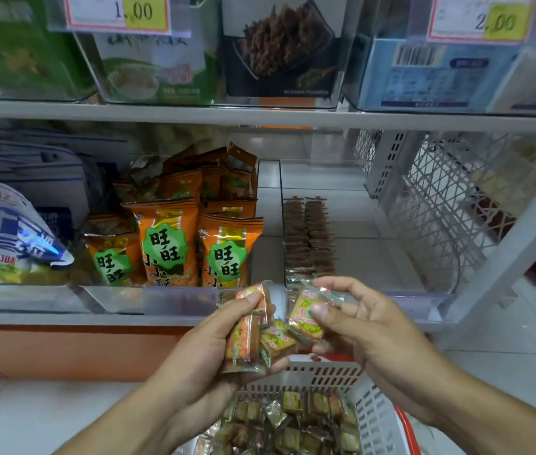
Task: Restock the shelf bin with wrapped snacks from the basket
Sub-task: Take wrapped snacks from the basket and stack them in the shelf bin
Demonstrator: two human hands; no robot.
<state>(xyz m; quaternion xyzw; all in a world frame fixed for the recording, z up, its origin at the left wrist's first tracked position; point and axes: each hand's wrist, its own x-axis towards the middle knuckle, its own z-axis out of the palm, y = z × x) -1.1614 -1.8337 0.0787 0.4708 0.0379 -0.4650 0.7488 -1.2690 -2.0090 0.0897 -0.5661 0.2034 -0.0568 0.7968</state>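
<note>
**Head view: both hands hold wrapped snacks above the basket**

At lower centre, the left hand [214,339] grips a bunch of wrapped snacks [246,339]. The right hand [361,320], close beside it, pinches 1 snack [306,315]. The white basket [375,418] below holds more. The clear shelf bin [424,300], centre right, contains 2 rows of snacks [309,238].

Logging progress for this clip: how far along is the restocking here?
Early to midway. Done: two short rows of snacks already stand in the clear bin, which is mostly bare. In hand: the left hand grips a bunch of snacks; the right hand pinches one snack just before the bin. Left: the basket below holds many more.
</note>
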